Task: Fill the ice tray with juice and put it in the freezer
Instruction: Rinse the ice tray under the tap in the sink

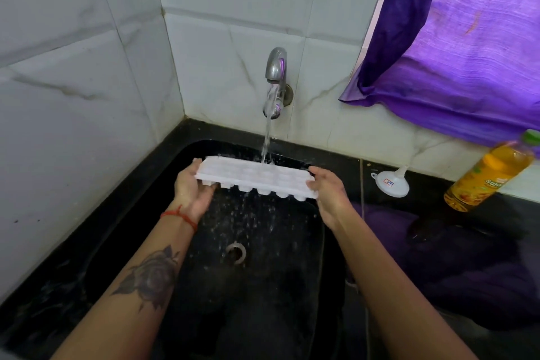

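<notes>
A white ice tray (257,177) is held level over the black sink (181,272), under the running tap (274,82). Water falls onto the tray's far edge and splashes off below it. My left hand (191,187) grips the tray's left end. My right hand (328,190) grips its right end. A bottle of orange-yellow juice (491,175) with a green cap stands on the dark counter at the right. A white funnel (391,181) lies on the counter between the sink and the bottle.
White tiled walls close in on the left and behind the sink. A purple curtain (467,47) hangs at the upper right. The sink's drain (236,253) is below the tray. The dark counter (467,272) extends to the right.
</notes>
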Demonstrator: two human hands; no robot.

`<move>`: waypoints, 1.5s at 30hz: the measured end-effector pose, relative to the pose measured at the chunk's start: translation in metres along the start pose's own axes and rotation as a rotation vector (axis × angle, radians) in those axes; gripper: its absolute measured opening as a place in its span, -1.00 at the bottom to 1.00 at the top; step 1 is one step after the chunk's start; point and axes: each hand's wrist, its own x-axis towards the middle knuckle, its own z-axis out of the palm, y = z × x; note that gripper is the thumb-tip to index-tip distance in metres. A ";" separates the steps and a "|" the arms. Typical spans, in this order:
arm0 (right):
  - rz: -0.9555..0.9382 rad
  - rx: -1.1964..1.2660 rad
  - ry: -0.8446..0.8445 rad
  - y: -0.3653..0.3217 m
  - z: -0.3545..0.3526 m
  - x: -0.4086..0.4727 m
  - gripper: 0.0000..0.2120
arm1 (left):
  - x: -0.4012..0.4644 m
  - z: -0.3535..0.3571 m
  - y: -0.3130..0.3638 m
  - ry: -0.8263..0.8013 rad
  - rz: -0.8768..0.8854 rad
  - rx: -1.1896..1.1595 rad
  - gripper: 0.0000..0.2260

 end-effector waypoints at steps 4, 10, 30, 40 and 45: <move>0.114 -0.053 0.069 0.009 -0.034 0.007 -0.50 | -0.007 0.024 -0.009 -0.179 0.004 0.157 -0.76; -0.039 -0.052 0.173 0.003 -0.045 0.004 -0.42 | -0.006 0.024 -0.012 -0.212 0.036 0.472 -0.65; -0.324 -0.254 0.290 -0.027 -0.054 -0.007 -0.55 | 0.008 0.028 -0.043 -0.048 -0.015 0.553 -0.79; -0.043 -0.485 0.240 0.032 -0.029 0.008 -0.54 | -0.002 0.030 -0.019 -0.065 0.169 0.583 -0.83; -0.105 -0.445 0.091 0.021 0.013 0.009 -0.51 | 0.000 -0.007 0.010 0.094 0.182 0.462 -0.76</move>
